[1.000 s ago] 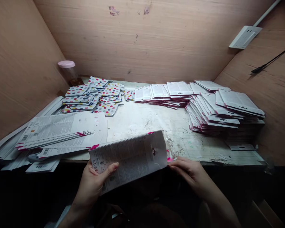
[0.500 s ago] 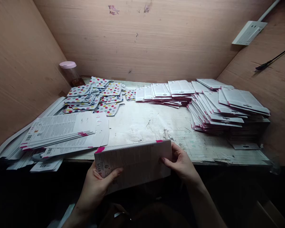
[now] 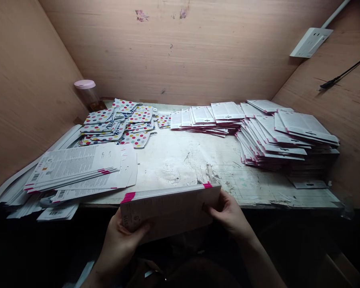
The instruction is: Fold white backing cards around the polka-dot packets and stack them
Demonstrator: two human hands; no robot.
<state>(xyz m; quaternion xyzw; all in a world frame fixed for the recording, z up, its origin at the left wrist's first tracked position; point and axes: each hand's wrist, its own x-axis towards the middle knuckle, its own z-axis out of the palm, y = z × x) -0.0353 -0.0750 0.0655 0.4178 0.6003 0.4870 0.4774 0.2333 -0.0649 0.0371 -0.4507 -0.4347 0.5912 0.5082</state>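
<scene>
A stack of printed white cards [image 3: 174, 214] with pink marks along its top edge is held between both hands, just in front of the table's front edge. My left hand [image 3: 123, 236] grips its left end, thumb across the near face. At the right end, my right hand [image 3: 228, 212] has its thumb on the near face and its fingers behind. More printed sheets [image 3: 75, 164] lie in a loose pile at the table's left, and folded dotted pieces [image 3: 117, 122] are heaped behind them.
Stacks of white cards [image 3: 273, 132] stand at the right and along the back of the worktable [image 3: 168, 160]. A jar with a pink lid [image 3: 85, 85] is at the back left. Wooden panels enclose the table, with a socket [image 3: 312, 42] at upper right.
The stack in my hands has tilted, so more of its top edge shows, and it sits slightly lower. Both hands still hold it.
</scene>
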